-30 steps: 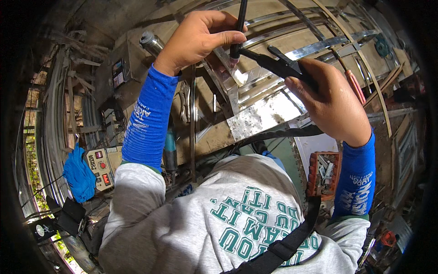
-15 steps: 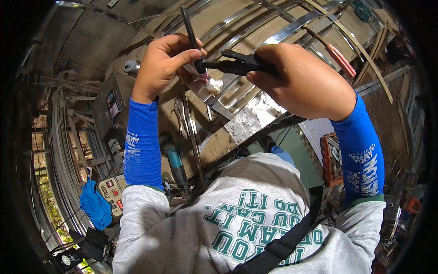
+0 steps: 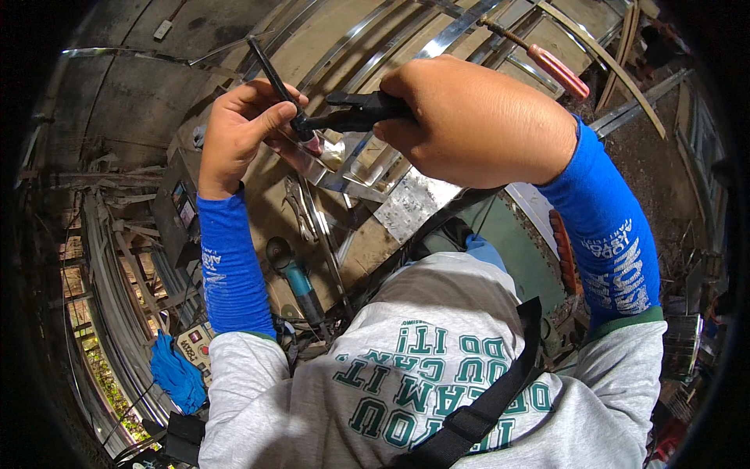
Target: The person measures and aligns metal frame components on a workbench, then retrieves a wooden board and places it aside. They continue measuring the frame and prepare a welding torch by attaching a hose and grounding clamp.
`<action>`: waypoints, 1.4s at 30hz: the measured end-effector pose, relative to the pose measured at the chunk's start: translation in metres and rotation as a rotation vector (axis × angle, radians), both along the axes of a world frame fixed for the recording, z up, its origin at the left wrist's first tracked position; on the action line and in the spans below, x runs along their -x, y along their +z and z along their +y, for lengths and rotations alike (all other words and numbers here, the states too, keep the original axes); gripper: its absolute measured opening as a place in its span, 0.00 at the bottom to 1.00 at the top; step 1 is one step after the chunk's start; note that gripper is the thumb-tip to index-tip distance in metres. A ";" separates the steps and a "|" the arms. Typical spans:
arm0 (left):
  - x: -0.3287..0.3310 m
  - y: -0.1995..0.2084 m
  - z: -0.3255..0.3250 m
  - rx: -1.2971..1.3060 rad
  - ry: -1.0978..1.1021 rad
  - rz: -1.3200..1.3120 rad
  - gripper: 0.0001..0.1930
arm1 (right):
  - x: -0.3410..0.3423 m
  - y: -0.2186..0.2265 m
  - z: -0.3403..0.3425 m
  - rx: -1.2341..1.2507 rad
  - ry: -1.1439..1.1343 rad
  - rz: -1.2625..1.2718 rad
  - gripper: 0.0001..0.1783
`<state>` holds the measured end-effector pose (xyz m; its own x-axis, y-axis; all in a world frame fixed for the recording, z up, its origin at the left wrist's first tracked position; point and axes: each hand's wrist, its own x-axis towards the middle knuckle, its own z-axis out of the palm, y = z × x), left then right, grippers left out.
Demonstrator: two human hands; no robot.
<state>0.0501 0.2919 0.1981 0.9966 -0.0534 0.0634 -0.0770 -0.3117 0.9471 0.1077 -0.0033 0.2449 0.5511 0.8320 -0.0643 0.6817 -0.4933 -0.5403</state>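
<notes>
Above the workbench, a black TIG welding torch [image 3: 351, 117] is held between my two hands. My right hand [image 3: 484, 121] is closed round its handle. My left hand [image 3: 230, 144] pinches the torch head between thumb and fingers, at the foot of the long black back cap [image 3: 268, 69], which points up and away. A pinkish nozzle [image 3: 312, 145] sticks out below the head, over shiny metal pieces. Just right of it shows a pale, rounded metallic thing [image 3: 333, 155], whose kind I cannot make out. My right-hand fingertips are partly hidden behind the handle.
Shiny metal bars [image 3: 351, 47] lie across the bench [image 3: 367, 254] beyond my hands. A red-handled screwdriver [image 3: 558, 70] is at the right. Locking pliers [image 3: 299, 207] and a teal angle grinder [image 3: 297, 277] lie nearer. A blue cloth [image 3: 178, 374] hangs by a control box [image 3: 194, 348].
The view has shifted a little, and both hands with the torch appear farther left. My grip on the torch looks the same.
</notes>
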 end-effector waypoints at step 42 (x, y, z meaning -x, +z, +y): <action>-0.026 -0.021 0.017 0.254 -0.239 -0.007 0.18 | 0.004 -0.018 -0.008 -0.091 0.000 0.109 0.13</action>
